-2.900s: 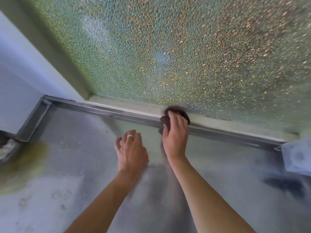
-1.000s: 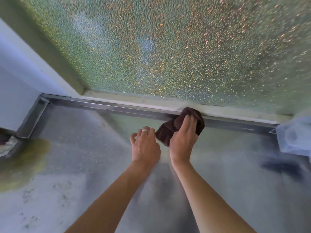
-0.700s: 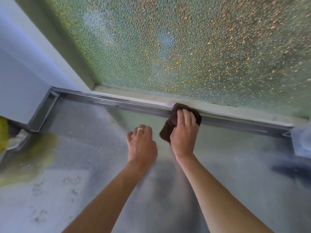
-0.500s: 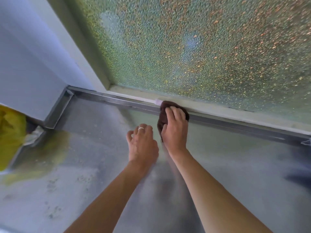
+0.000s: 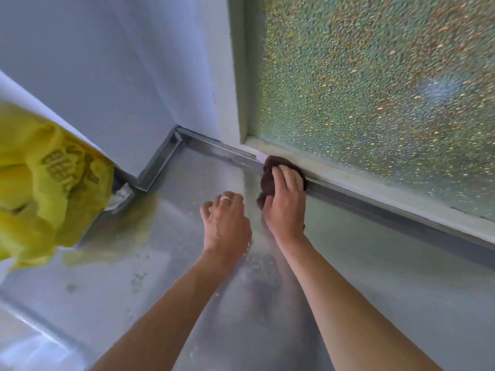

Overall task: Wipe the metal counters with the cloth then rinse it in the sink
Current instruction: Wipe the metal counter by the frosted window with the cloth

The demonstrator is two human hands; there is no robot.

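Pressing down with right hand on one dark brown cloth, fingers laid over the bunched fabric, thumb along its left edge. Cloth jammed against raised metal lip at back edge of counter, just above middle of frame. Left hand just left of it, fingers loosely bent, tips down on bare metal, holding nothing; one ring on a finger. Two bare forearms up from bottom of frame. One metal counter across lower half, dull, with water spots and a yellow-green reflection at left. One pebbled glass pane filling upper right. One white wall upper left. One yellow plastic bag at left edge, printed, partly cut off.
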